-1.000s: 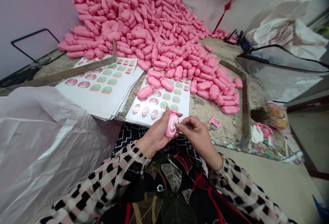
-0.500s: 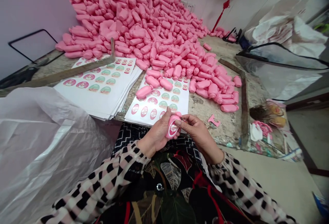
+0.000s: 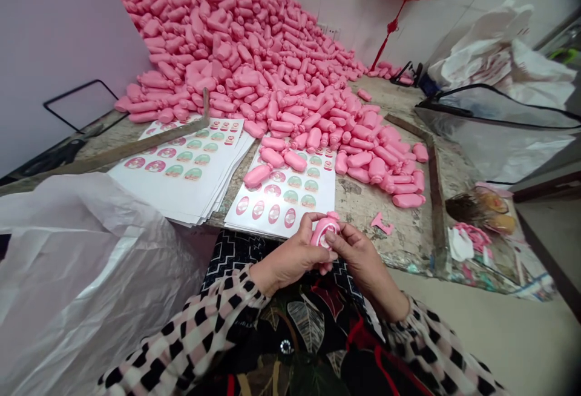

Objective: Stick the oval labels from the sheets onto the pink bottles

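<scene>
A small pink plastic bottle (image 3: 319, 231) with an oval pink-and-white sticker (image 3: 325, 238) on its side is held above my lap. My left hand (image 3: 303, 254) is wrapped round the bottle from the left and below. From the other side, my right hand (image 3: 356, 250) grips it, the thumb pressed on the sticker and the fingers behind. Just beyond my hands lies a sheet of stickers (image 3: 293, 211), printed with oval pink and rounded green labels. Several loose pink bottles (image 3: 272, 157) rest on the sheet's far part.
A huge heap of pink bottles (image 3: 236, 51) covers the back of the worktable (image 3: 358, 202). More sticker sheets (image 3: 177, 193) lie at left under a wooden strip (image 3: 131, 151). A pink T-shaped piece (image 3: 382, 224) is at right, and a white plastic bag (image 3: 91, 275) bulges at front left.
Both hands and the bottle have shifted slightly right and down in view. My left hand has turned the bottle, and my right thumb now lies over the sticker's middle. The whole view has shifted a little.
</scene>
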Demonstrator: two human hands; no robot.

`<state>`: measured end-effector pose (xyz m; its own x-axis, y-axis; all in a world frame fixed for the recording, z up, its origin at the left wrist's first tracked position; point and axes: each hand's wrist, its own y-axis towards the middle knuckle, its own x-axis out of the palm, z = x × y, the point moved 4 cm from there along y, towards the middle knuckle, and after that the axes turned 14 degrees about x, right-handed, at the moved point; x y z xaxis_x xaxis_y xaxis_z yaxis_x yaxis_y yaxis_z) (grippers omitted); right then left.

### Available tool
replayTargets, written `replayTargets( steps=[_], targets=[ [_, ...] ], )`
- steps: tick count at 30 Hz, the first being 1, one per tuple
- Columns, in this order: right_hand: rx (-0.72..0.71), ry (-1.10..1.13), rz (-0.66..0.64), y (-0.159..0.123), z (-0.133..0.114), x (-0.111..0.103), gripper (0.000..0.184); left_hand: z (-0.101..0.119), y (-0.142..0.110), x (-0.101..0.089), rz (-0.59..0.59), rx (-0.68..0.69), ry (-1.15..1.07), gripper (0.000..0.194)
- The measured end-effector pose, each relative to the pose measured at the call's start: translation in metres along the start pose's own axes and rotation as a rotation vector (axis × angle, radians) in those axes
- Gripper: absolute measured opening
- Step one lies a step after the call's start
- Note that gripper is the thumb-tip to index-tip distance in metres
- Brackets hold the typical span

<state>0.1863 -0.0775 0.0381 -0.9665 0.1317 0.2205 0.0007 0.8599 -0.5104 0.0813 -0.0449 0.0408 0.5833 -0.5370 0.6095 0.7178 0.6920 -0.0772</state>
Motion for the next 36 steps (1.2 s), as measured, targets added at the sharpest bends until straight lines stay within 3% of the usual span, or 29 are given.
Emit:
replayTargets(
  steps=[8, 15, 20, 24, 30, 36],
  targets=[
    [0.044, 0.031, -0.042, -0.009, -0.003, -0.008, 0.027, 0.002, 0.0, 0.0, -0.04, -0.041, -0.144, 0.055],
    [-0.04, 0.03, 0.154, -0.004, -0.004, -0.015, 0.031, 0.006, 0.0, -0.001, -0.049, -0.033, -0.171, 0.05],
    [-0.117, -0.103, 0.218, -0.006, -0.004, -0.017, 0.024, 0.004, 0.005, -0.005, 0.002, -0.03, -0.236, 0.025],
    [-0.121, -0.11, 0.242, -0.006, -0.004, -0.019, 0.024, 0.002, 0.008, -0.006, 0.011, -0.066, -0.251, 0.047],
    [-0.15, -0.046, 0.268, -0.005, -0.008, -0.015, 0.022, 0.002, 0.009, -0.006, 0.02, -0.027, -0.198, 0.058],
    [-0.078, -0.037, 0.206, -0.004, -0.008, 0.007, 0.044, -0.004, 0.007, -0.006, 0.04, 0.063, -0.131, 0.057]
  ],
)
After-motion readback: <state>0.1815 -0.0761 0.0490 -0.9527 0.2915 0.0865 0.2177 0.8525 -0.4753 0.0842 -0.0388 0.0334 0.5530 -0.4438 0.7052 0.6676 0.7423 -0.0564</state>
